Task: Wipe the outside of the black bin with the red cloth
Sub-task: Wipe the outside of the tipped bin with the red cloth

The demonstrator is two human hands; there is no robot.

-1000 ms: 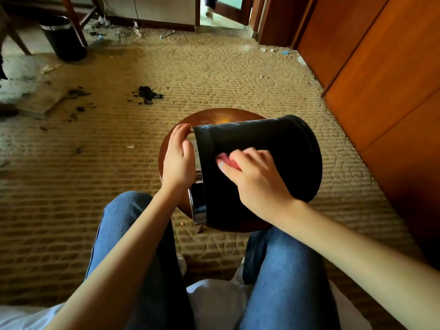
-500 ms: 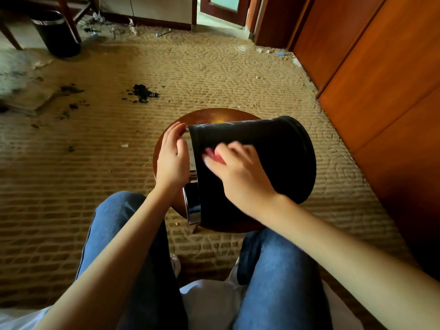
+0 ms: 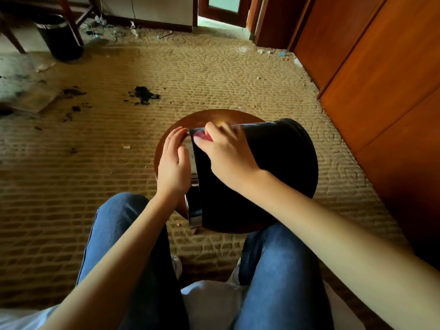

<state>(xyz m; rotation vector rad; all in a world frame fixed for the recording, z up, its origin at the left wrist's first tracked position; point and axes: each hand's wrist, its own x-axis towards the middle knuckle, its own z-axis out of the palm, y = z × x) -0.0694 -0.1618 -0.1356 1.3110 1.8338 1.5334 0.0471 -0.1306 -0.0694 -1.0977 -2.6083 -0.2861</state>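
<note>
Wiping pass looks part-done, judged from the pose alone. Nearest the camera, knees in jeans (image 3: 126,239) bracket the round wooden surface (image 3: 204,116). It carries the black bin (image 3: 285,167), lying on its side with mouth to the person's left and base to the right. Left grip (image 3: 173,163) is released: fingers straightish, palm pressed against the mouth end above the chrome rim band (image 3: 194,211), apparently to stop rolling. Right grip (image 3: 227,154) is clenched round the red cloth (image 3: 202,136), of which only a small patch shows between thumb and fingers. The cloth sits on the bin wall just beside the rim, at the upper far edge. My read for doing this well: flatten the cloth rather than bunch it, so more fabric meets the wall. Stroke from rim toward base, then roll the bin a little with the left grip and overlap the next stroke. The side touching the surface can't be reached until the bin is turned. Risk: the bin is round and seems to overhang the surface on the right, so a hard push could roll it off; brace first, push second. Can't tell how clean the wall is, too dark. Farther out: patterned carpet (image 3: 214,75) with dark debris (image 3: 144,95), a second dark bin (image 3: 59,36) far left, wooden cabinet panels (image 3: 381,79) right.
</note>
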